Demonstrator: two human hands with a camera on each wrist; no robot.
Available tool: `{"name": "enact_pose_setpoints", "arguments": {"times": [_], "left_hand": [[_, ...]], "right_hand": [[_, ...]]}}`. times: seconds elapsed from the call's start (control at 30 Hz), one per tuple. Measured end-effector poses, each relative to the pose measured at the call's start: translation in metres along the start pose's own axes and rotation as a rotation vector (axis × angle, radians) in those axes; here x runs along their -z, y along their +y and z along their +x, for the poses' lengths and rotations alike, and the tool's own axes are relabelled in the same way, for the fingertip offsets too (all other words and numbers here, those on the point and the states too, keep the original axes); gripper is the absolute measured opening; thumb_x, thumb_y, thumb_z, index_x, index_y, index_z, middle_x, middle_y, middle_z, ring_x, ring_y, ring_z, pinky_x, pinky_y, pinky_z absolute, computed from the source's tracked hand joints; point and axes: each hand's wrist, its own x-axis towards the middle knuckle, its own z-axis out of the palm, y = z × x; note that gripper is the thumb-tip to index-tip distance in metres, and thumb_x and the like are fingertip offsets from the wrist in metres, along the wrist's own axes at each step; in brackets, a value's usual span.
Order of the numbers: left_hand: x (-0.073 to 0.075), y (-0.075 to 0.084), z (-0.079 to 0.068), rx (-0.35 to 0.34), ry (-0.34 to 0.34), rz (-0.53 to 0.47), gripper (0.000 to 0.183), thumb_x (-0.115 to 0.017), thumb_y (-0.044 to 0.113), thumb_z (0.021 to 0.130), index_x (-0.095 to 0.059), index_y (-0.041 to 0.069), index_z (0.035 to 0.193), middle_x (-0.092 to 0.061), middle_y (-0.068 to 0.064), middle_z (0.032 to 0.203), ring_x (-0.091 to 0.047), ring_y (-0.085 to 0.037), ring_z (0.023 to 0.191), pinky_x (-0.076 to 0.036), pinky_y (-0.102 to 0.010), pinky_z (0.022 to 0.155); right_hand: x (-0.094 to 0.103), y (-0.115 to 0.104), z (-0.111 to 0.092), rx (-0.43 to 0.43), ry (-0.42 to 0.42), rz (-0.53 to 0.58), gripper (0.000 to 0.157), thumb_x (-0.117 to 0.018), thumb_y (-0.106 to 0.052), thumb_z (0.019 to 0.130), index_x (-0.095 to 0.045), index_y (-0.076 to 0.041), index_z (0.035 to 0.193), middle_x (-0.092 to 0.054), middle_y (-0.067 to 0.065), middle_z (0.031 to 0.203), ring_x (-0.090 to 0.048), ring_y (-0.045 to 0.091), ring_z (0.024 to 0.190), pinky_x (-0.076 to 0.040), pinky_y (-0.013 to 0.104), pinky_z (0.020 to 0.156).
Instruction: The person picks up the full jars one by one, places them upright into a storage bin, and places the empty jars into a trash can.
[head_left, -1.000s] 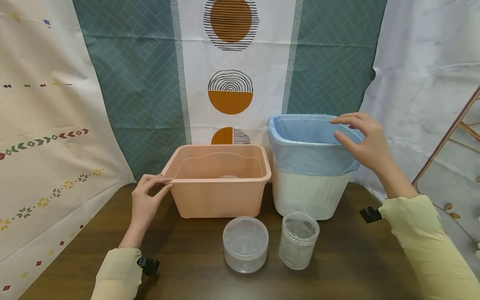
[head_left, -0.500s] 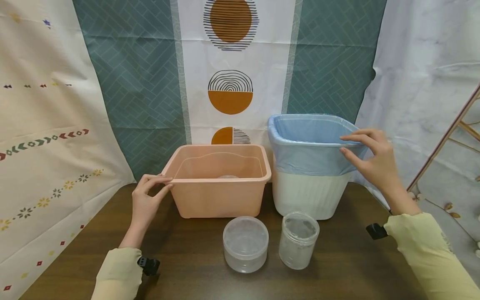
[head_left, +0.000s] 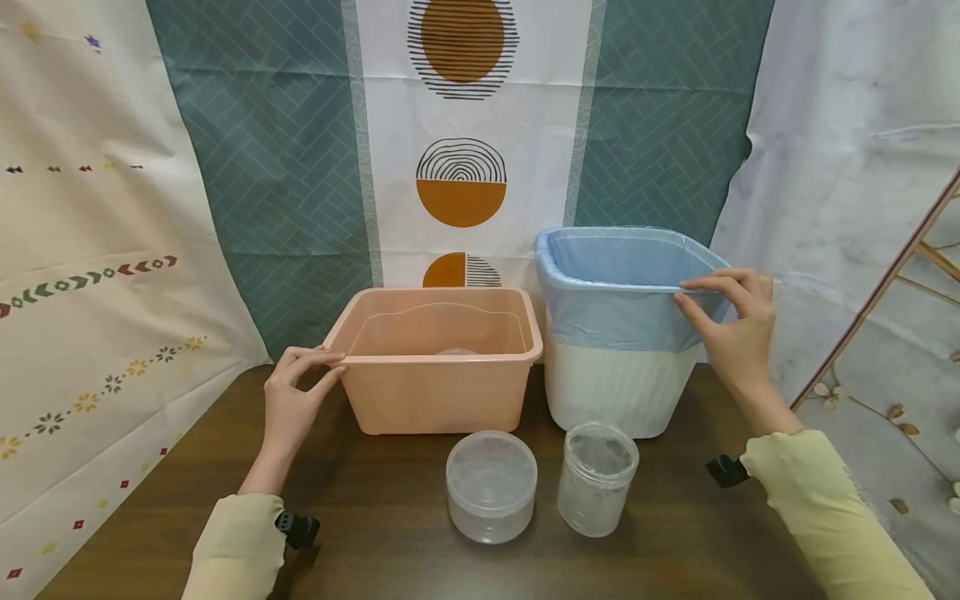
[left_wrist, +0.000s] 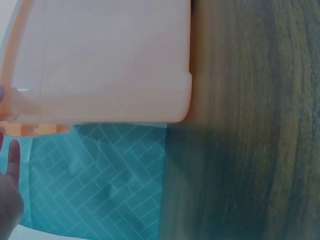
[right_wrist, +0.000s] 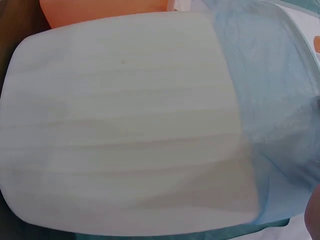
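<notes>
My left hand [head_left: 291, 402] grips the left front corner of a peach plastic basin [head_left: 435, 398], fingers over the rim and thumb below it. In the left wrist view the basin's side wall [left_wrist: 110, 60] fills the upper left. My right hand [head_left: 738, 333] pinches the right front rim of a white trash bin [head_left: 615, 387], fingertips over the edge and thumb outside. A blue bin liner [head_left: 622, 321] is folded down over that rim. In the right wrist view the bin's ribbed wall [right_wrist: 120, 130] and the liner [right_wrist: 275, 100] show up close.
In front of the basin stands a low, round, clear lidded container [head_left: 491, 492]. A taller clear jar [head_left: 597, 483] is right of it, before the bin. The dark wooden table [head_left: 390, 533] ends at hanging cloths behind and at the sides. A round clear thing [head_left: 456, 352] shows inside the basin.
The right hand has come down from above the bin to its right front rim, its forearm swinging lower and inward. The left hand has stayed on the basin's corner.
</notes>
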Motion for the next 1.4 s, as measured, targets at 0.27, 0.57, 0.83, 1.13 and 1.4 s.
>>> {"name": "enact_pose_setpoints", "arguments": {"times": [0.27, 0.57, 0.83, 1.13, 1.4], "left_hand": [[-0.001, 0.001, 0.001, 0.011, 0.002, -0.006, 0.020, -0.075, -0.010, 0.078, -0.075, -0.006, 0.098, -0.062, -0.022, 0.097, -0.054, 0.007, 0.105, -0.042, -0.007, 0.090], [0.000, 0.006, 0.000, 0.005, 0.003, 0.004, 0.019, -0.075, -0.010, 0.078, -0.074, -0.008, 0.097, -0.060, -0.023, 0.096, -0.052, 0.009, 0.102, -0.041, -0.007, 0.087], [-0.002, -0.012, 0.002, 0.008, 0.006, 0.023, 0.023, -0.076, -0.011, 0.076, -0.076, -0.005, 0.098, -0.062, -0.020, 0.095, -0.049, 0.011, 0.100, -0.040, -0.007, 0.087], [0.004, -0.024, 0.006, 0.023, -0.059, 0.082, 0.025, -0.081, -0.001, 0.076, -0.079, 0.008, 0.099, -0.064, -0.009, 0.091, -0.050, 0.014, 0.101, -0.038, -0.006, 0.092], [0.010, -0.015, 0.015, -0.026, -0.151, 0.197, 0.029, -0.081, 0.000, 0.077, -0.076, 0.005, 0.105, -0.065, -0.009, 0.099, -0.053, -0.003, 0.096, -0.037, -0.019, 0.088]], "right_hand": [[-0.004, -0.012, -0.002, -0.034, 0.043, 0.045, 0.018, -0.079, 0.010, 0.074, -0.073, 0.009, 0.091, -0.053, -0.028, 0.096, -0.039, -0.004, 0.096, -0.025, 0.018, 0.091], [-0.008, -0.026, -0.001, -0.045, 0.072, 0.087, 0.018, -0.076, 0.014, 0.073, -0.071, 0.013, 0.090, -0.053, -0.028, 0.094, -0.040, -0.003, 0.096, -0.025, 0.017, 0.092], [-0.009, -0.025, -0.001, -0.058, 0.078, 0.089, 0.017, -0.076, 0.013, 0.074, -0.070, 0.014, 0.089, -0.053, -0.028, 0.093, -0.040, -0.003, 0.096, -0.025, 0.018, 0.093], [-0.008, -0.022, -0.001, -0.065, 0.067, 0.082, 0.017, -0.077, 0.012, 0.074, -0.070, 0.013, 0.090, -0.053, -0.028, 0.094, -0.039, -0.003, 0.096, -0.025, 0.017, 0.092], [-0.008, -0.022, -0.001, -0.059, 0.066, 0.081, 0.017, -0.077, 0.013, 0.074, -0.071, 0.013, 0.090, -0.053, -0.028, 0.093, -0.039, -0.003, 0.096, -0.025, 0.017, 0.091]]}}
